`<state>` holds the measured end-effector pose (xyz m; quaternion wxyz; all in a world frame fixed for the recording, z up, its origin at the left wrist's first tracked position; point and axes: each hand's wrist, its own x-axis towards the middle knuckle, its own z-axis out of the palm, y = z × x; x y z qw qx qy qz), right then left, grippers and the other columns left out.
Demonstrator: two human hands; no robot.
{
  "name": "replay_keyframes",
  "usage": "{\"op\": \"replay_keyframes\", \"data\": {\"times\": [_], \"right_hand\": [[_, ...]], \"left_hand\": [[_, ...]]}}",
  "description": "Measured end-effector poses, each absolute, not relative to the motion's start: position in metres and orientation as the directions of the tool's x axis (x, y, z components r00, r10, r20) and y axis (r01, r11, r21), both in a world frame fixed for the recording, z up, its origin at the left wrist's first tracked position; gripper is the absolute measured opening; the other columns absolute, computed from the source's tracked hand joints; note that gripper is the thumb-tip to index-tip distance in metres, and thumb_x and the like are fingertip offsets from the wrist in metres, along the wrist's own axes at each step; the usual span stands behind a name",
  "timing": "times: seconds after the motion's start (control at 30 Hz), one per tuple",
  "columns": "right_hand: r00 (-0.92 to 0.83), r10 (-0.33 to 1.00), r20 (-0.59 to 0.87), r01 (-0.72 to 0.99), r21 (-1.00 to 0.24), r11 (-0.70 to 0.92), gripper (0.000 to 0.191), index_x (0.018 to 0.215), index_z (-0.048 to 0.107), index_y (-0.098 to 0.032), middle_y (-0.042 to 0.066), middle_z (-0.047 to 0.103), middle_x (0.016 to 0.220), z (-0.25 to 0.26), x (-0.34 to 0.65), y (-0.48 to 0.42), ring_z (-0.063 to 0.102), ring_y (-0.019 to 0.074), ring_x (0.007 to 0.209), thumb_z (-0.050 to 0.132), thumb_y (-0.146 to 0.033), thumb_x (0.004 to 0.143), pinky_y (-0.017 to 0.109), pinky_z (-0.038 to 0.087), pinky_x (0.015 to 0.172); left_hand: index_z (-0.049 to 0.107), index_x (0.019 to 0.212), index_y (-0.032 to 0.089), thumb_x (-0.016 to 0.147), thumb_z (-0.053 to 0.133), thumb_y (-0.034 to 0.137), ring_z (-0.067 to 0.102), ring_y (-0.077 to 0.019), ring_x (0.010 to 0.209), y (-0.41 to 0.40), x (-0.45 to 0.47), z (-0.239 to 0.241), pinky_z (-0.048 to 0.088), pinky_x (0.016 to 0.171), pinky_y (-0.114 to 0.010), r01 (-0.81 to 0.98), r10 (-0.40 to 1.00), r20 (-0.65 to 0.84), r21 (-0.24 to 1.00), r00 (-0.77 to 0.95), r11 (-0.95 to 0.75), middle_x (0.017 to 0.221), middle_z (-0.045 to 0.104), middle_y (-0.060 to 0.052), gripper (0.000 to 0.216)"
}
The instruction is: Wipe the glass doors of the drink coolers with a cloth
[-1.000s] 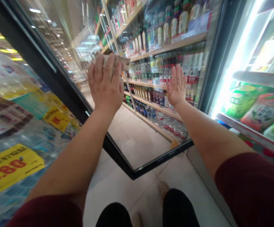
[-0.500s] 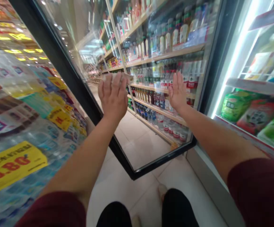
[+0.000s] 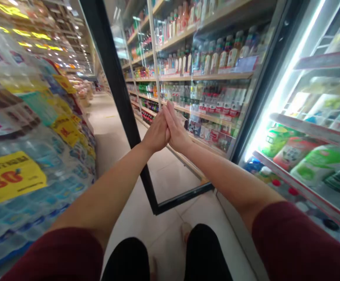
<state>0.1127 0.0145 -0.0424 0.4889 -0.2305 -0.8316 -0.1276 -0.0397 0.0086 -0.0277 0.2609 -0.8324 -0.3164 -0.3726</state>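
Note:
My left hand (image 3: 156, 134) and my right hand (image 3: 176, 130) meet palm to palm in front of the open glass fridge door (image 3: 205, 156). The right hand's fingers are stretched out flat against the left hand. The left hand's fingers curl against it, and whatever lies between the palms is hidden. Both hands sit just right of the door's black frame (image 3: 120, 97). Through the glass I see shelves of bottles (image 3: 213, 58).
A lit fridge shelf (image 3: 301, 132) with green and red packs stands open at the right. Wrapped bottle packs with yellow price signs (image 3: 8, 177) are stacked at the left. A tiled aisle (image 3: 105, 128) runs ahead. My legs and a shoe (image 3: 184, 230) show below.
My hands were apart on the glass, the left one pressing a cloth; they have come together and the cloth is out of sight. The door now appears more edge-on.

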Motion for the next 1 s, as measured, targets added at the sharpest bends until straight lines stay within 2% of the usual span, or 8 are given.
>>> {"op": "replay_keyframes", "data": {"times": [0.17,0.4,0.6,0.77,0.83,0.87,0.93,1.0], "right_hand": [[-0.388,0.307,0.869,0.579,-0.029,0.815,0.067,0.177,0.012,-0.018,0.008,0.03,0.177,-0.069,0.112,0.032,0.008,0.0209,0.169,0.025,-0.021,0.111,0.053,0.02,0.14],[-0.38,0.185,0.906,0.662,0.127,0.739,0.061,0.163,0.049,-0.018,0.01,0.05,0.167,-0.07,0.156,0.053,0.031,0.0225,0.164,0.039,-0.014,0.103,0.051,0.024,0.138],[0.135,0.287,0.948,0.756,-0.286,0.589,0.065,0.171,0.033,-0.013,0.018,0.031,0.176,-0.063,0.182,0.07,0.018,0.0292,0.168,0.03,-0.022,0.106,0.064,0.029,0.132],[-0.414,0.261,0.872,0.738,0.154,0.657,0.055,0.163,0.05,-0.032,0.004,0.039,0.174,-0.044,0.171,0.065,0.02,0.0263,0.168,0.047,-0.047,0.11,0.056,0.017,0.137],[-0.284,0.332,0.899,0.799,0.032,0.6,0.053,0.162,0.051,-0.033,0.002,0.04,0.173,-0.022,0.182,0.076,0.024,0.0242,0.166,0.043,-0.045,0.111,0.054,0.018,0.138],[-0.079,0.377,0.923,0.842,-0.141,0.52,0.054,0.164,0.048,-0.03,0.003,0.038,0.175,-0.012,0.189,0.083,0.024,0.0239,0.166,0.039,-0.043,0.112,0.054,0.021,0.137],[0.211,0.402,0.891,0.839,-0.376,0.394,0.063,0.171,0.032,-0.014,0.017,0.025,0.178,0.004,0.199,0.094,0.016,0.0315,0.168,0.027,-0.038,0.113,0.064,0.023,0.134],[0.254,0.388,0.886,0.844,-0.399,0.358,0.067,0.173,0.025,-0.01,0.02,0.015,0.18,0.011,0.2,0.097,0.009,0.0371,0.168,0.028,-0.039,0.113,0.069,0.023,0.132]], "left_hand": [[0.032,0.166,0.005,0.108,0.034,0.028,0.022,-0.026,0.165,0.0,-0.034,-0.028,0.02,0.136,-0.05,0.776,0.3,0.866,-0.146,0.401,-0.614,0.172,0.037,-0.021,0.063],[0.035,0.169,0.011,0.107,0.05,0.028,0.002,-0.0357,0.166,-0.014,-0.021,-0.021,0.003,0.135,-0.066,0.928,0.305,0.946,0.01,0.112,-0.372,0.177,0.023,-0.02,0.067],[0.034,0.169,0.006,0.106,0.058,0.03,-0.001,-0.0387,0.164,-0.013,-0.017,-0.022,0.001,0.134,-0.069,0.948,0.356,0.929,0.015,0.104,-0.317,0.176,0.018,-0.024,0.071],[0.033,0.171,0.011,0.105,0.059,0.033,-0.006,-0.0365,0.164,-0.01,-0.02,-0.023,-0.002,0.135,-0.067,0.94,0.352,0.929,0.018,0.11,-0.341,0.178,0.014,-0.018,0.074],[0.032,0.171,0.011,0.105,0.058,0.035,-0.005,-0.0375,0.164,-0.008,-0.021,-0.023,-0.002,0.134,-0.069,0.939,0.347,0.933,0.027,0.1,-0.342,0.178,0.015,-0.019,0.075],[0.032,0.171,0.011,0.105,0.058,0.036,-0.005,-0.0382,0.164,-0.007,-0.021,-0.023,-0.001,0.134,-0.07,0.941,0.346,0.933,0.026,0.098,-0.337,0.178,0.015,-0.02,0.075],[0.032,0.171,0.009,0.104,0.057,0.036,-0.005,-0.0393,0.164,-0.005,-0.021,-0.023,-0.001,0.133,-0.072,0.945,0.345,0.933,0.015,0.105,-0.327,0.177,0.014,-0.021,0.076],[0.031,0.171,0.009,0.102,0.058,0.035,-0.006,-0.0404,0.164,-0.004,-0.022,-0.023,-0.001,0.132,-0.074,0.945,0.355,0.929,0.015,0.108,-0.326,0.177,0.014,-0.022,0.079]]}}
